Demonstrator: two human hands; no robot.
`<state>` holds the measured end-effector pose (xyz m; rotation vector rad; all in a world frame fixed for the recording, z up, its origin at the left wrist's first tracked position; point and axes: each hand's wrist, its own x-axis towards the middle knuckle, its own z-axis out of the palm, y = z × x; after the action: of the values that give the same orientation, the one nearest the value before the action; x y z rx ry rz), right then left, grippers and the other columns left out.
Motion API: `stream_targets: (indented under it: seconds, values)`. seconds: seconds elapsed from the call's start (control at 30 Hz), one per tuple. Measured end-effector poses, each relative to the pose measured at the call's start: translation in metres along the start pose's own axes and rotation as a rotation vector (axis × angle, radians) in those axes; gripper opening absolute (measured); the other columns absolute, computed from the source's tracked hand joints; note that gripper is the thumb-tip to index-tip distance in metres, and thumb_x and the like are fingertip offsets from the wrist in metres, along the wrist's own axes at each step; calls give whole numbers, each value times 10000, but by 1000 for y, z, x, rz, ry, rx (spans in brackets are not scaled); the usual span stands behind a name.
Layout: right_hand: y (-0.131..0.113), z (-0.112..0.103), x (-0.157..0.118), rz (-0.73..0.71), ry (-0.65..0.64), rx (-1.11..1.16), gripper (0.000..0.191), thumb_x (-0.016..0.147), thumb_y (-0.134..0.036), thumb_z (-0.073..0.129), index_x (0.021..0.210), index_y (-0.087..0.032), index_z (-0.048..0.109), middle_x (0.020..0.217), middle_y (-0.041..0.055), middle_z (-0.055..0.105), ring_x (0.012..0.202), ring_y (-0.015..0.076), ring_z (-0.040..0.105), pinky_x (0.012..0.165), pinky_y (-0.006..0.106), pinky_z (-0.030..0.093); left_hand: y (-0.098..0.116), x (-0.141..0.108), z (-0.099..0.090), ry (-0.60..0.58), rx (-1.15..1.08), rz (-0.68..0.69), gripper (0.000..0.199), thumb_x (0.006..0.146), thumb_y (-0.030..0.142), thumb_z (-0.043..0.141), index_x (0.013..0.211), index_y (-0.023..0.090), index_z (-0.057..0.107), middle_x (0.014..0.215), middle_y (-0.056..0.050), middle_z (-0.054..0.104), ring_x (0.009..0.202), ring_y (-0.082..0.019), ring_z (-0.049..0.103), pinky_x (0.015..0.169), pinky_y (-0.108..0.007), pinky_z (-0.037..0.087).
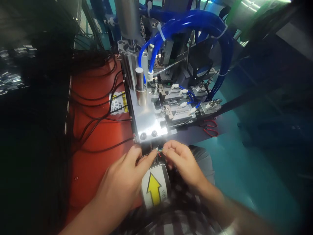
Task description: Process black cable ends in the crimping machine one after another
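Observation:
Thin coloured wires, with red and green among them, show between my hands just below the front edge of the metal machine block. My right hand is closed, its thumb and forefinger pinching the wires from the right. From the left, my left hand curls in with its thumb tip pressed at the other end of the wires. Its remaining fingertips are hidden beside the block. Below both hands sits a white plate with a yellow arrow.
An orange-red base with black cables and a warning label lies left. Thick blue air tubes arch above the metal cylinders. Red-handled scissors lie right of the machine, by the teal floor.

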<state>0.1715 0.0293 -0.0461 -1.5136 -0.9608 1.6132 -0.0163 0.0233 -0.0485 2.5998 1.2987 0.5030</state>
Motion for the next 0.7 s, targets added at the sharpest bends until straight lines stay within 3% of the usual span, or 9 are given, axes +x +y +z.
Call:
stream_targets:
  seconds: [0.2, 0.37, 0.7]
  values:
    - [0, -1, 1, -37, -15, -2, 230, 881, -367, 526, 768, -167, 531, 624, -44, 492, 525, 83, 430, 513, 218, 339, -1, -2, 1, 20, 1, 29, 472, 856, 77, 409, 1290, 221, 525, 849, -27, 462, 645, -151, 510, 512, -245, 395]
    - [3, 2, 4, -115, -9, -119, 271, 911, -362, 500, 707, -184, 479, 613, -54, 404, 547, 91, 365, 498, 223, 303, 0, 0, 1, 18, 1, 9, 453, 860, 95, 408, 1275, 224, 534, 854, -30, 470, 657, -156, 526, 522, -248, 406]
    - [6, 5, 4, -237, 52, -208, 176, 894, -278, 511, 746, -186, 487, 672, -34, 456, 609, 104, 428, 565, 228, 361, 0, 1, -1, 18, 2, 22, 452, 866, 102, 393, 1283, 217, 523, 865, -35, 475, 650, -155, 523, 523, -256, 408]
